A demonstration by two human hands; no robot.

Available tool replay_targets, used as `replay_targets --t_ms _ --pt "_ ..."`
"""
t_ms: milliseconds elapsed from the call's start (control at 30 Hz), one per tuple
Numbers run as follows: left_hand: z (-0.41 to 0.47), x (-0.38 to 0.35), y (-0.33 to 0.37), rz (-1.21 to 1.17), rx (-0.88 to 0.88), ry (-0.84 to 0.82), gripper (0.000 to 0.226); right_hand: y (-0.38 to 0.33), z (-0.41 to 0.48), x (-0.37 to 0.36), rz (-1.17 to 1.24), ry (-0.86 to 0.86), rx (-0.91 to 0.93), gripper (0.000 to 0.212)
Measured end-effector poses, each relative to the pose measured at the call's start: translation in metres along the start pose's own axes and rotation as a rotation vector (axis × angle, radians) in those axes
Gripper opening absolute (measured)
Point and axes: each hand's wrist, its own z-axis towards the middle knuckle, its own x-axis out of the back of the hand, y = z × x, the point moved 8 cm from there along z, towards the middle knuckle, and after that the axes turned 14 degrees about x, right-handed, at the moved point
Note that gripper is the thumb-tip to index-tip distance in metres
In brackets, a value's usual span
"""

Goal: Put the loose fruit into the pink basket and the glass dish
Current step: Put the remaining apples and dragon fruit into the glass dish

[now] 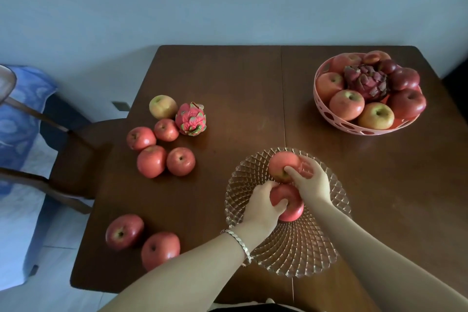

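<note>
1. Seven loose fruit lie on the left half of the counter [228, 99], all outside both containers: two red apples [124, 232] near the front edge; behind them four red apples [180, 161], a yellow-green apple [163, 106] and a small dragon fruit [191, 119]. Judged firm, rounded, moderately heavy, smooth-skinned; best cupped around the widest part. The scaly dragon fruit is likely softer, so needs a lighter hold.
2. Left hand [263, 206], bracelet at the wrist: fingers curled tight around the near apple [291, 206], over the glass dish.
3. Glass dish [298, 256], centre front: cut, faceted, probably brittle; fruit should be set down, not dropped. Contents: only the two apples under the hands; whether they rest on the glass, I cannot tell.
4. Right hand [310, 180]: clamped over the far apple [281, 164], thumb near its stem hollow.
5. Pink basket [329, 115], far right, perforated wall: heaped with about eight apples around a dark dragon fruit [367, 81]; little room left.
</note>
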Motion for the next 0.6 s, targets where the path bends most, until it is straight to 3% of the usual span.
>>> replay_targets --t_ms 133,267,433,500,600 --pt "0.003 -0.005 -0.008 -0.013 0.108 -0.047 0.043 0.005 -0.003 -0.005 -0.062 -0.059 -0.069 0.059" --pt "0.002 -0.017 -0.021 -0.296 0.327 -0.228 0.048 0.001 -0.006 -0.009 -0.061 -0.119 -0.090 0.059" --pt "-0.006 -0.007 -0.020 -0.294 0.310 -0.218 0.053 0.001 -0.014 -0.015 -0.083 -0.171 -0.070 0.075" --pt "-0.003 0.029 -0.009 -0.028 0.129 0.002 0.052 -0.001 -0.019 -0.017 -0.092 -0.192 -0.055 0.086" --pt "-0.001 0.108 0.017 0.341 -0.283 0.553 0.045 -0.005 -0.025 -0.020 -0.103 -0.236 -0.034 0.100"
